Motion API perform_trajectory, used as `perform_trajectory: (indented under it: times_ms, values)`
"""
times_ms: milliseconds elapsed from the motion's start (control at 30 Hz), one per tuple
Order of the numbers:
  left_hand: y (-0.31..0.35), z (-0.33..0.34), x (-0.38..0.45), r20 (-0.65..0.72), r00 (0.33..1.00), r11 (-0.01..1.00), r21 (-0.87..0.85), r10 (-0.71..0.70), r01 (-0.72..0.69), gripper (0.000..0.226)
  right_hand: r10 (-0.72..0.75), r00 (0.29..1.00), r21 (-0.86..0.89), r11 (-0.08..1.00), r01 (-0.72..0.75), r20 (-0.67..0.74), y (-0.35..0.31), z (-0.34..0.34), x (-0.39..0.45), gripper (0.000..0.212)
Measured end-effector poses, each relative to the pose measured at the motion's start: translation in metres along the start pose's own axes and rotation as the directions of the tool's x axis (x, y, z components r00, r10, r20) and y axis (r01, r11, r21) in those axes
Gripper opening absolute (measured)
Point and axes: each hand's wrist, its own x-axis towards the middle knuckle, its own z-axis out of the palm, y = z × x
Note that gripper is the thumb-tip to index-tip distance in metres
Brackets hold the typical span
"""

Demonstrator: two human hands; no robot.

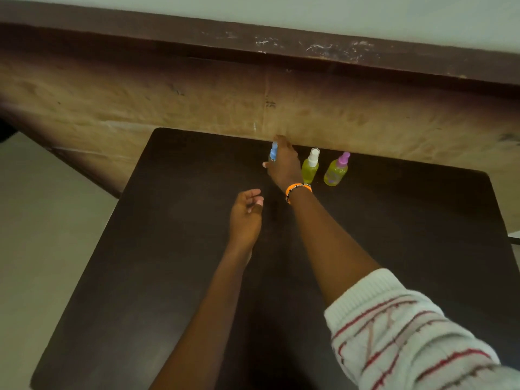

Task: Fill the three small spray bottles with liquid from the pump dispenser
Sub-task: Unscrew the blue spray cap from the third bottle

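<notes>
Three small spray bottles stand in a row at the far edge of the dark table (157,249). My right hand (284,164) grips the leftmost one, the blue-capped bottle (273,152), whose body is mostly hidden behind my fingers. To its right stand the white-capped bottle (311,167) and the purple-capped bottle (336,171), both holding yellow-green liquid. My left hand (246,212) hovers over the table nearer to me, fingers loosely curled and holding nothing. No pump dispenser is in view.
A tan wooden panel (197,102) with a dark top rail rises right behind the bottles. Pale floor (42,220) lies to the left of the table. An orange bracelet (298,188) sits on my right wrist.
</notes>
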Motion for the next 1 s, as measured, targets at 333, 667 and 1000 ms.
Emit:
perform_trajectory:
  times_ms: [333,667,1000]
  values:
    - [0.001,-0.021,0.000,-0.014,0.992,0.990,0.064,0.124,-0.122,0.032,0.078,0.995,0.142,0.987,-0.070,-0.054,0.006,0.010,-0.036,0.041]
    - [0.023,-0.012,-0.063,0.185,0.932,0.950,-0.045,0.312,-0.309,0.032,0.047,0.994,0.280,0.960,-0.017,-0.101,-0.020,-0.055,-0.154,0.026]
    - [0.030,-0.002,-0.142,0.211,0.922,0.945,-0.053,0.326,-0.322,0.051,0.166,0.957,0.416,0.908,-0.055,-0.237,-0.023,-0.108,-0.227,0.024]
